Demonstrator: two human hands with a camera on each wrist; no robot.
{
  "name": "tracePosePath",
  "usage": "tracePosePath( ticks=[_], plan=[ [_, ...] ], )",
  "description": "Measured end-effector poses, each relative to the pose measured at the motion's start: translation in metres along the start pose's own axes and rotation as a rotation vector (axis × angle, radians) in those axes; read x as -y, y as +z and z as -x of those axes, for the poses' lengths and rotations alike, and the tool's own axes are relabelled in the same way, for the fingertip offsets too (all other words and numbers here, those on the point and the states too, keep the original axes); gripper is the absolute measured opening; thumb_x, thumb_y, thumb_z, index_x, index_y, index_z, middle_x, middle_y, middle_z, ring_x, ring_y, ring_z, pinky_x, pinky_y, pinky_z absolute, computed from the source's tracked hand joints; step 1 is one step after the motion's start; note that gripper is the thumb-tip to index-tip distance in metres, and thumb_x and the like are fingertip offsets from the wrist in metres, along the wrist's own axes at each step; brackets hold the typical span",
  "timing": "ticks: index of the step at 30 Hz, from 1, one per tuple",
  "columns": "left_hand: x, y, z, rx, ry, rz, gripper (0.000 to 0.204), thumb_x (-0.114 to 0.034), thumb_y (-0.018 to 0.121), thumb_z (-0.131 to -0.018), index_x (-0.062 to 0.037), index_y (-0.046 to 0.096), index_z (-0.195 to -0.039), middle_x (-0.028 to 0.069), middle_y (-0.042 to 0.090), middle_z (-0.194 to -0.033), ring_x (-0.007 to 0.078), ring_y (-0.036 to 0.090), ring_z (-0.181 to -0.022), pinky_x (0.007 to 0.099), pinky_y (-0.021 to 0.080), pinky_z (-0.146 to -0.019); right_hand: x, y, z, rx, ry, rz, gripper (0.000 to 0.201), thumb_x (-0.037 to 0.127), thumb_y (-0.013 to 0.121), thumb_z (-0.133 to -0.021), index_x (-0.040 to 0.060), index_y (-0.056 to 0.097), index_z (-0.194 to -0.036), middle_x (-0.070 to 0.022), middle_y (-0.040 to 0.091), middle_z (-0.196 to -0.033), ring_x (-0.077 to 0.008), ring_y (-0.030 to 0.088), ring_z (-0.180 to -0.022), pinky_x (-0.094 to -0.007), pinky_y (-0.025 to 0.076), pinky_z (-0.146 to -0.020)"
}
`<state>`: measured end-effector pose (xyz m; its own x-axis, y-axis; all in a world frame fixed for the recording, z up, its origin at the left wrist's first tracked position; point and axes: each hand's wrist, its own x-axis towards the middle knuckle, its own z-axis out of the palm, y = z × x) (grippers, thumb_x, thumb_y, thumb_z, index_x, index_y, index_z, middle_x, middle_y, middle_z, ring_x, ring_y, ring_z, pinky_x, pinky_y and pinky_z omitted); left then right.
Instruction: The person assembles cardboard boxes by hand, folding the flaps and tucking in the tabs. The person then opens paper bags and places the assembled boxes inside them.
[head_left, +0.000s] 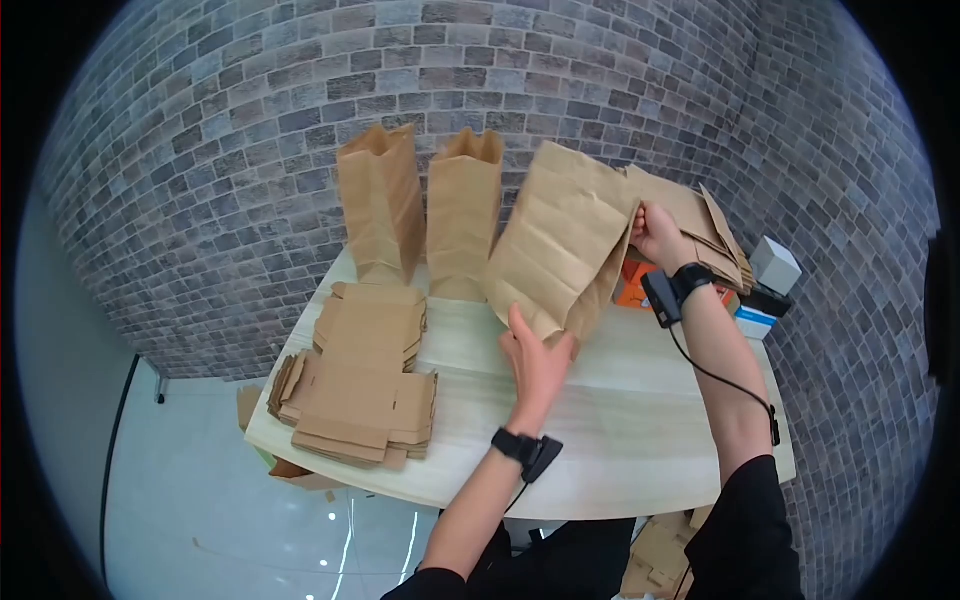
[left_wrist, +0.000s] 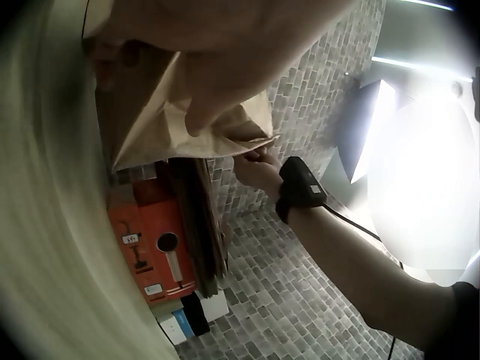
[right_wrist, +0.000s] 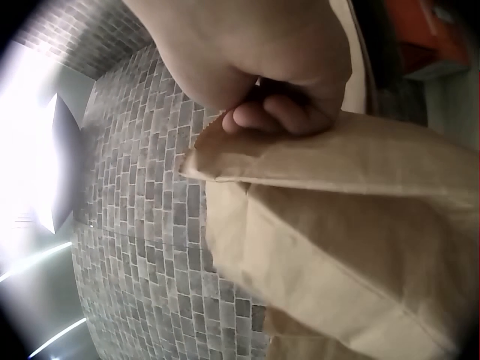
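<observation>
Both hands hold a brown paper bag (head_left: 565, 230), tilted and partly opened, above the back of the table. My left hand (head_left: 541, 365) grips its lower end, thumb on the front face and the other fingers behind it. At the upper right edge, my right hand (head_left: 660, 238) pinches the paper. The right wrist view shows those curled fingers (right_wrist: 259, 116) on the bag's rim, with a side fold (right_wrist: 322, 217) below. Just left of the held bag, two opened paper bags (head_left: 465, 205) (head_left: 380, 200) stand upright.
Flattened cardboard boxes (head_left: 365, 380) lie piled at the table's left. Behind my right hand, folded paper bags (head_left: 690, 215) rest on an orange box (head_left: 632, 287), with small white (head_left: 775, 265) and blue-white boxes (head_left: 754, 322) beside them. A brick-patterned wall (head_left: 460, 70) stands behind the table (head_left: 620, 440).
</observation>
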<state>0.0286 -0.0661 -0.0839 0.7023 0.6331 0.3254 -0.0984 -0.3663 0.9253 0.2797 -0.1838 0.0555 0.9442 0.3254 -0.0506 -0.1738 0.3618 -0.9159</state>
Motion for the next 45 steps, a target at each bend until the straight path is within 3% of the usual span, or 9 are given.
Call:
tracePosePath(
  ticks=[9,11,15,23,25,29,31,38,45],
  plan=[
    [0.104,0.071,-0.069,-0.006,-0.356,0.315,0.051,-0.02,0.068,-0.08,0.003,0.053,-0.122,0.0305,0.057,-0.117,0.0463,0.05,-0.115,0.0492,0.044,-0.096,0.009,0.048,0.022,-0.025,-0.194,0.207,0.012,0.007,0.048,-0.094,0.0044,0.055,-0.086,0.002,0.045,-0.062,-0.0079,0.039,-0.047,-0.0248,0.034,-0.044],
    [0.103,0.079,-0.074,-0.07,-0.287,0.272,0.05,-0.009,0.067,-0.079,0.0061,0.051,-0.124,0.0263,0.066,-0.1,0.0289,0.069,-0.077,0.0375,0.057,-0.071,0.008,0.052,0.023,-0.041,-0.261,0.215,0.02,0.009,0.048,-0.095,0.0012,0.062,-0.107,0.0022,0.045,-0.062,-0.008,0.039,-0.047,-0.0248,0.035,-0.045],
    [0.058,0.063,-0.095,-0.12,-0.251,-0.043,0.047,-0.008,0.063,-0.079,0.0014,0.053,-0.123,0.0225,0.062,-0.104,0.0303,0.065,-0.091,0.0409,0.052,-0.085,-0.003,0.043,-0.012,0.012,-0.278,0.119,0.031,0.01,0.048,-0.096,0.0017,0.061,-0.123,0.0027,0.045,-0.063,-0.0078,0.039,-0.047,-0.0249,0.035,-0.045],
    [-0.061,-0.052,-0.227,-0.235,0.783,-0.371,0.044,0.001,0.057,-0.077,-0.0039,0.055,-0.121,0.0249,0.054,-0.124,0.0438,0.056,-0.11,0.0472,0.049,-0.091,-0.03,0.044,-0.025,0.055,-0.194,0.112,0.032,0.011,0.044,-0.098,0.0047,0.061,-0.124,0.0041,0.045,-0.065,-0.0069,0.04,-0.049,-0.0228,0.035,-0.045],
    [-0.085,-0.064,-0.256,-0.071,0.611,-0.612,0.049,0.0,0.057,-0.078,-0.0041,0.05,-0.127,0.0258,0.046,-0.137,0.044,0.052,-0.12,0.0483,0.049,-0.094,-0.029,0.045,-0.034,0.127,-0.216,0.095,0.032,0.011,0.044,-0.098,0.0049,0.061,-0.124,0.0038,0.045,-0.065,-0.0069,0.041,-0.049,-0.023,0.035,-0.045],
    [-0.075,-0.066,-0.314,0.03,0.761,-0.778,0.035,0.002,0.057,-0.082,0.0012,0.05,-0.116,0.0322,0.052,-0.128,0.0494,0.061,-0.105,0.0526,0.051,-0.087,-0.033,0.052,-0.049,0.108,-0.244,0.115,0.031,0.011,0.044,-0.098,0.0032,0.06,-0.124,0.0015,0.047,-0.064,-0.0077,0.041,-0.047,-0.0246,0.036,-0.044],
    [-0.074,-0.065,-0.33,0.296,0.413,-0.979,0.029,-0.005,0.055,-0.086,-0.0014,0.051,-0.115,0.0301,0.063,-0.111,0.0469,0.064,-0.099,0.0538,0.052,-0.085,-0.031,0.055,-0.052,0.127,-0.239,0.134,0.032,0.011,0.044,-0.098,0.0027,0.059,-0.125,0.0011,0.048,-0.064,-0.0079,0.041,-0.046,-0.025,0.034,-0.043],
    [-0.051,-0.085,-0.336,0.165,0.621,-0.895,0.013,-0.009,0.059,-0.081,0.0017,0.066,-0.085,0.0268,0.067,-0.088,0.0449,0.064,-0.09,0.052,0.051,-0.078,-0.039,0.056,-0.049,0.177,-0.176,-0.073,0.031,0.011,0.044,-0.1,0.0041,0.057,-0.127,0.0027,0.047,-0.067,-0.007,0.041,-0.051,-0.0234,0.036,-0.048],
    [-0.087,-0.14,-0.306,0.408,0.57,-0.886,0.015,-0.009,0.064,-0.08,0.0055,0.062,-0.082,0.0202,0.068,-0.076,0.0304,0.068,-0.063,0.039,0.053,-0.061,-0.053,0.098,-0.041,0.236,-0.179,-0.118,0.03,0.009,0.043,-0.099,0.0028,0.056,-0.125,0.0024,0.046,-0.066,-0.0077,0.041,-0.052,-0.0251,0.038,-0.051]
  ],
)
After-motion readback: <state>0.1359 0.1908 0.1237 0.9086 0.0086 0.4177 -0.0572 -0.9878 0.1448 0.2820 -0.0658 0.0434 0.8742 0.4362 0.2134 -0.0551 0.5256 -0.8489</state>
